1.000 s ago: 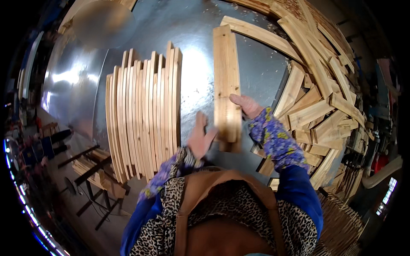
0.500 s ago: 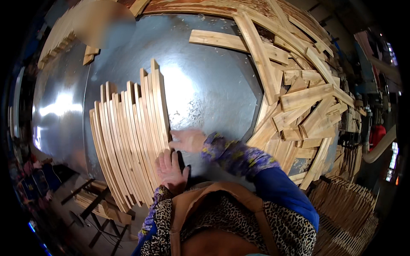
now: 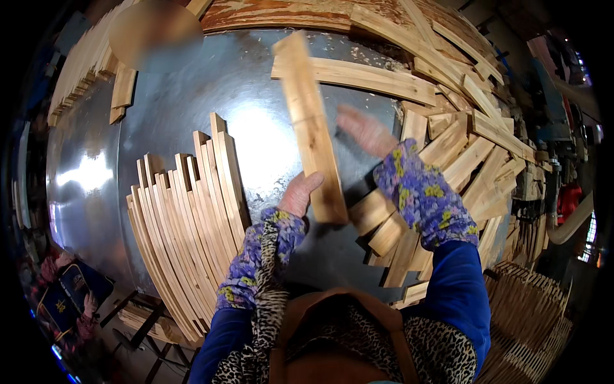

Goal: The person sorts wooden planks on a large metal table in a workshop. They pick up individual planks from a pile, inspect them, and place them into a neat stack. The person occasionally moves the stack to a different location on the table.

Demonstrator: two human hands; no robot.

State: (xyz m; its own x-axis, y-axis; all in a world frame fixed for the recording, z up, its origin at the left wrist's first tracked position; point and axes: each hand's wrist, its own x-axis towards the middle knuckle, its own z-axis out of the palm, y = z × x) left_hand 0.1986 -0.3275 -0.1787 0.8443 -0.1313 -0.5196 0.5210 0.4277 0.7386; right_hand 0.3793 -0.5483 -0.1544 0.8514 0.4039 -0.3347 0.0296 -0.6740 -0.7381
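Observation:
My left hand [image 3: 299, 194] grips the lower left edge of a wooden board [image 3: 312, 128], which is raised at a slant above the metal tabletop [image 3: 268, 217]. To the right of that board my right hand [image 3: 366, 130] is in the air with its fingers stretched out, a little blurred and holding nothing. A row of narrow wooden boards [image 3: 192, 224] stands on edge, side by side with uneven far ends, left of my left hand. Another board [image 3: 371, 80] lies flat across the far part of the table, partly behind the raised one.
A loose heap of wooden boards [image 3: 457, 150] covers the table's right side. Stacked strips [image 3: 524, 313] stand at the lower right. More boards [image 3: 89, 64] are lined up at the far left, near a blurred round patch. Another person's hand [image 3: 89, 304] shows at the lower left.
Both hands have left the row of boards. My left hand has moved right and now holds a board; my right hand has moved up and right. The slanting board at the heap's left edge is gone.

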